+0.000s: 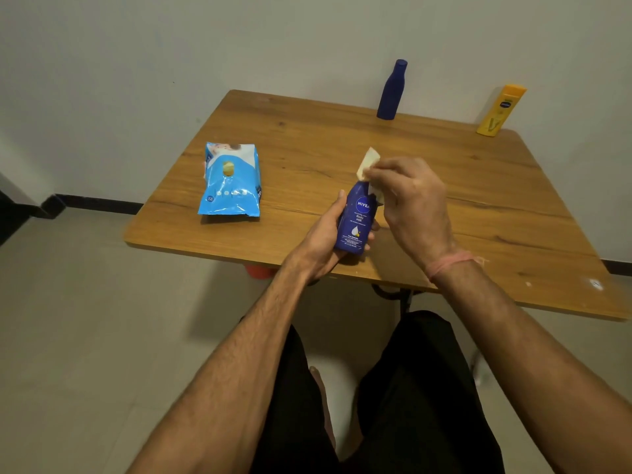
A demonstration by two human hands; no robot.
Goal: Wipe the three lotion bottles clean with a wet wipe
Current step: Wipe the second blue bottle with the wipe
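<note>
My left hand (325, 239) grips a small dark blue Nivea body milk bottle (355, 218) from behind, above the near edge of the wooden table (307, 152). My right hand (413, 203) pinches a white wet wipe (368, 162) and presses it over the bottle's top, which the wipe hides. A taller plain dark blue bottle (391, 90) stands upright at the table's far edge. A yellow lotion bottle (500, 111) stands upright at the far right corner.
A light blue wet wipe pack (231, 181) lies flat on the table's left part. A pale wall runs right behind the table. Tiled floor lies to the left, and my dark-trousered legs are below the table edge.
</note>
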